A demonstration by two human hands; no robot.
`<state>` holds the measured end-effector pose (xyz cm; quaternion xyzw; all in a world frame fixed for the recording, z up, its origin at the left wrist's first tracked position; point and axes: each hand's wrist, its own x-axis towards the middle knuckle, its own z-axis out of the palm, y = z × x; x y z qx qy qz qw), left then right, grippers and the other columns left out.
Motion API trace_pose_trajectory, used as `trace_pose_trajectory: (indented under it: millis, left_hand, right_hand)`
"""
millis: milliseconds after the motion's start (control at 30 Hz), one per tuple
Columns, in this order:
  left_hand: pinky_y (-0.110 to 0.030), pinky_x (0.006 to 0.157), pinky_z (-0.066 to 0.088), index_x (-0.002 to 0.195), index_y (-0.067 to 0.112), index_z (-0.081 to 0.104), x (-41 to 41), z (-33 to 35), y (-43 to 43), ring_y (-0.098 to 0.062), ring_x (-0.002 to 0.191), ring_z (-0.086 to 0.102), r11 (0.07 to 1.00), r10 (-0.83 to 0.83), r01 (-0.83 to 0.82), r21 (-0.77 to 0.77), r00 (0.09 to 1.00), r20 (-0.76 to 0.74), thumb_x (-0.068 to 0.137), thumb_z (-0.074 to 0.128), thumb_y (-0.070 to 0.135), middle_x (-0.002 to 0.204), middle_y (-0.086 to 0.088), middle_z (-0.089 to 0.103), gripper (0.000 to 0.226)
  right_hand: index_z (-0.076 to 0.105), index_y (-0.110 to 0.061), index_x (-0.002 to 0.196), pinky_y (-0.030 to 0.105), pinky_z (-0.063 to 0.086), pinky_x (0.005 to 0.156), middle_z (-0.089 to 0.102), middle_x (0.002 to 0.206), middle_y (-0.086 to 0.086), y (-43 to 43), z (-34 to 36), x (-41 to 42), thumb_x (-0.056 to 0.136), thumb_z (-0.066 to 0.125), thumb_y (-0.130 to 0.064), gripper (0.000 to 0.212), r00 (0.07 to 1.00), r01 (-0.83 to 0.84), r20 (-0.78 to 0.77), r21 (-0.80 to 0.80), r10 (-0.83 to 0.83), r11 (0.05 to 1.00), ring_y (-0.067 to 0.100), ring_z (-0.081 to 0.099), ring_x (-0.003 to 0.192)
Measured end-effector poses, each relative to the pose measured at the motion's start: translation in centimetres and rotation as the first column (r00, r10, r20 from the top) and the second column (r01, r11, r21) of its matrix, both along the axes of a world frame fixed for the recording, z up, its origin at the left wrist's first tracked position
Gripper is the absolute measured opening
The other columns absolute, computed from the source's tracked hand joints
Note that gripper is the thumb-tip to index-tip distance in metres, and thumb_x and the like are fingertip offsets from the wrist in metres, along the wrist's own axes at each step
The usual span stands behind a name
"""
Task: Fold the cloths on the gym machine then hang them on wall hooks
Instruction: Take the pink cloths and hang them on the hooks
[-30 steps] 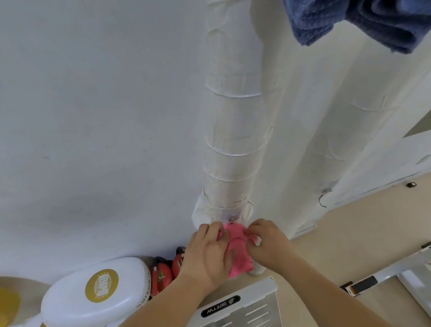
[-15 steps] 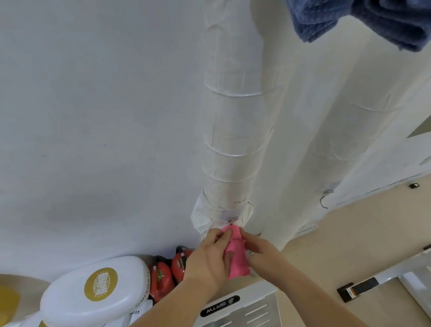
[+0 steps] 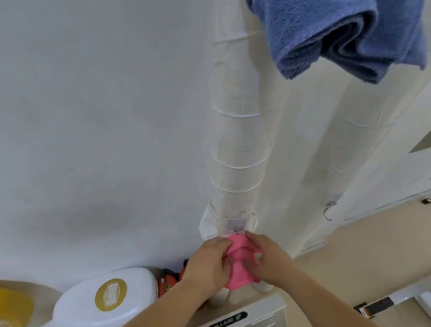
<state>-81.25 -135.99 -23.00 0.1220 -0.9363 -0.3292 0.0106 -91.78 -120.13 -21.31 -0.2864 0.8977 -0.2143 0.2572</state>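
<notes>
Pinching the pink cloth (image 3: 237, 270) from both sides, the left hand (image 3: 206, 265) and right hand (image 3: 269, 260) each have a grip closed on its bunched top. They hold it against the wall (image 3: 72, 125) at the foot of the wrapped pipe (image 3: 238, 161), probably to catch a fitting too small to identify. The gym machine (image 3: 239, 326) stands below. A blue towel (image 3: 340, 17) already hangs above, and a wire hook (image 3: 328, 211) waits bare to the right.
</notes>
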Motion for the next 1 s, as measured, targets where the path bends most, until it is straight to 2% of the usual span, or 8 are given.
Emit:
trace_pose_trajectory:
  millis: [100, 200, 433, 533, 600, 700, 800, 1000]
  left_hand:
    - [-0.020, 0.104, 0.040, 0.133, 0.016, 0.061, 0.1, 0.2, 0.5, -0.023, 0.127, 0.056, 1.000, -0.011, 0.011, 0.002, 1.000, 0.010, 0.098, 0.054, 0.022, 0.138, -0.001, 0.060, 0.037]
    - [-0.030, 0.121, 0.030, 0.156, 0.022, 0.037, 0.3, -0.1, 1.0, -0.017, 0.149, 0.035, 1.000, -0.010, 0.012, -0.019, 0.995, 0.099, 0.100, 0.055, 0.022, 0.163, 0.004, 0.035, 0.059]
    - [-0.027, 0.126, 0.020, 0.164, 0.026, 0.010, 0.6, -0.8, 0.4, -0.013, 0.155, 0.021, 0.987, -0.159, 0.142, 0.081, 0.946, 0.281, 0.103, 0.052, 0.026, 0.170, 0.008, 0.012, 0.074]
    - [-0.029, 0.123, 0.029, 0.161, 0.029, 0.022, 0.9, -0.7, 0.3, -0.013, 0.149, 0.033, 0.987, -0.130, 0.106, 0.119, 0.969, 0.210, 0.105, 0.048, 0.027, 0.167, 0.008, 0.026, 0.062]
    - [-0.026, 0.116, 0.038, 0.151, 0.015, 0.042, 0.9, 0.1, 0.0, -0.017, 0.136, 0.047, 0.990, -0.141, 0.133, 0.053, 0.973, 0.184, 0.105, 0.049, 0.023, 0.155, -0.004, 0.044, 0.048]
    - [-0.019, 0.108, 0.039, 0.133, 0.007, 0.058, 1.0, 0.2, -0.2, -0.018, 0.123, 0.051, 0.989, -0.136, 0.139, -0.043, 0.989, 0.065, 0.101, 0.051, 0.021, 0.136, -0.010, 0.056, 0.036]
    - [-0.030, 0.101, 0.048, 0.123, 0.015, 0.067, 0.6, 1.6, -0.4, -0.016, 0.113, 0.060, 0.998, -0.057, 0.058, -0.031, 0.998, 0.014, 0.088, 0.038, 0.039, 0.126, -0.002, 0.067, 0.051]
    - [-0.037, 0.091, 0.051, 0.118, 0.017, 0.067, 0.3, 2.9, -0.8, -0.022, 0.105, 0.062, 1.000, -0.016, 0.016, 0.021, 1.000, 0.025, 0.087, 0.041, 0.033, 0.116, -0.002, 0.065, 0.043]
  right_hand:
    - [0.046, -0.034, 0.148, 0.030, 0.049, 0.102, 0.057, 0.141, -0.006, 0.2, -1.4, -0.1, 0.086, 0.064, -0.040, 0.065, 0.987, -0.052, -0.151, 0.046, 0.059, 0.998, 0.018, 0.060, 0.123]
    - [0.048, -0.040, 0.143, 0.031, 0.054, 0.091, 0.067, 0.127, -0.007, -0.2, -2.4, -0.4, 0.089, 0.062, -0.043, 0.056, 0.980, -0.031, -0.191, 0.106, 0.051, 0.994, 0.018, 0.067, 0.111]
    - [0.062, -0.034, 0.123, 0.031, 0.050, 0.074, 0.074, 0.102, -0.003, -1.4, -3.2, -1.0, 0.092, 0.058, -0.038, 0.032, 0.971, 0.036, -0.239, 0.087, -0.014, 0.996, 0.022, 0.071, 0.092]
    - [0.056, -0.035, 0.136, 0.031, 0.054, 0.089, 0.069, 0.118, -0.007, -0.8, -3.5, -0.9, 0.088, 0.063, -0.045, 0.050, 0.977, 0.001, -0.212, 0.070, 0.014, 0.998, 0.019, 0.067, 0.107]
    - [0.055, -0.033, 0.142, 0.034, 0.052, 0.098, 0.064, 0.129, -0.006, -0.2, -3.4, -0.7, 0.084, 0.066, -0.047, 0.061, 0.980, -0.010, -0.200, 0.006, 0.011, 1.000, 0.020, 0.063, 0.117]
    - [0.056, -0.026, 0.144, 0.037, 0.050, 0.106, 0.060, 0.139, 0.000, 0.5, -2.5, -0.6, 0.082, 0.047, -0.051, 0.068, 0.975, -0.010, -0.220, -0.084, -0.009, 0.996, 0.024, 0.060, 0.125]
    - [0.052, -0.025, 0.148, 0.030, 0.039, 0.115, 0.053, 0.148, -0.002, 0.7, -1.1, -0.8, 0.092, 0.056, -0.034, 0.057, 0.979, -0.020, -0.202, -0.034, 0.012, 0.999, 0.020, 0.050, 0.137]
    - [0.056, -0.028, 0.144, 0.028, 0.041, 0.112, 0.056, 0.146, -0.008, 0.6, -0.4, -1.3, 0.091, 0.064, -0.031, 0.053, 0.979, 0.040, -0.200, -0.049, -0.049, 0.998, 0.015, 0.050, 0.136]
